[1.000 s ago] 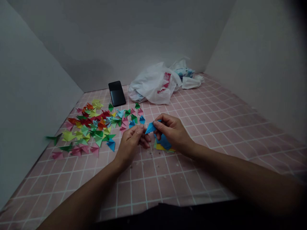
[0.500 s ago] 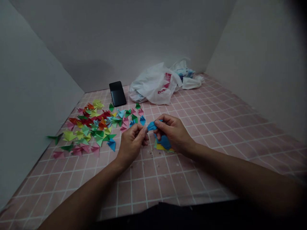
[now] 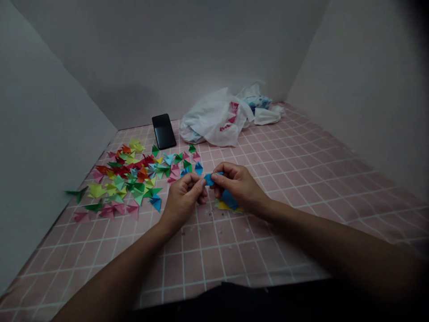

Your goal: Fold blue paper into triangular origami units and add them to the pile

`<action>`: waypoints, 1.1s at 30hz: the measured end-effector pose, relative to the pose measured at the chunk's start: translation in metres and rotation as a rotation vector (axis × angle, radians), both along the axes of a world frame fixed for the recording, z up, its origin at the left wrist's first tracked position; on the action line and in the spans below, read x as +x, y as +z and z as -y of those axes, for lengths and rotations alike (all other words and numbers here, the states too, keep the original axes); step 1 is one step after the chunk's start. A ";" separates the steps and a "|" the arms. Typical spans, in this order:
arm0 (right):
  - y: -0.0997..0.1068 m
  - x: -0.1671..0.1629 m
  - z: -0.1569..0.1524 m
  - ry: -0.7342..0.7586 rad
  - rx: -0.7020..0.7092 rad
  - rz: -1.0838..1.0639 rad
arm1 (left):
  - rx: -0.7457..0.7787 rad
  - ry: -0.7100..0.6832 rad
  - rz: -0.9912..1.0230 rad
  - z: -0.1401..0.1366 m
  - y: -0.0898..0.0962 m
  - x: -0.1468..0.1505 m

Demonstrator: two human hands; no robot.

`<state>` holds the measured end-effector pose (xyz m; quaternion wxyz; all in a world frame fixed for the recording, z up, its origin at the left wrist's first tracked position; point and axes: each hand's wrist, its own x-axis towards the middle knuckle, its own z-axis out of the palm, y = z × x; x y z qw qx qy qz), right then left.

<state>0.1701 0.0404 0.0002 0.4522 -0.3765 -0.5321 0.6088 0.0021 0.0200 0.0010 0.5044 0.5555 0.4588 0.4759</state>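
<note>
Between my two hands is a small folded piece of blue paper, partly hidden by the fingers. My left hand pinches its left end between thumb and forefinger. On the other side my right hand grips it, thumb on top and fingers curled beneath. Under the right hand lies a small stack of paper sheets, blue on top with yellow and green edges showing. Left of my hands spreads a pile of folded paper cranes in red, green, yellow, pink and blue.
A dark phone leans near the back wall. Beside it rests a white plastic bag with red print, and a blue-and-white packet lies behind. A pink checked cloth covers the surface, with pale walls on three sides.
My right hand has shifted slightly left, closer to my left hand, and less of the blue paper shows between them. The left hand has hardly moved.
</note>
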 end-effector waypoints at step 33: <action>-0.002 -0.003 0.004 -0.062 -0.038 -0.029 | -0.026 0.106 0.126 -0.001 -0.007 0.000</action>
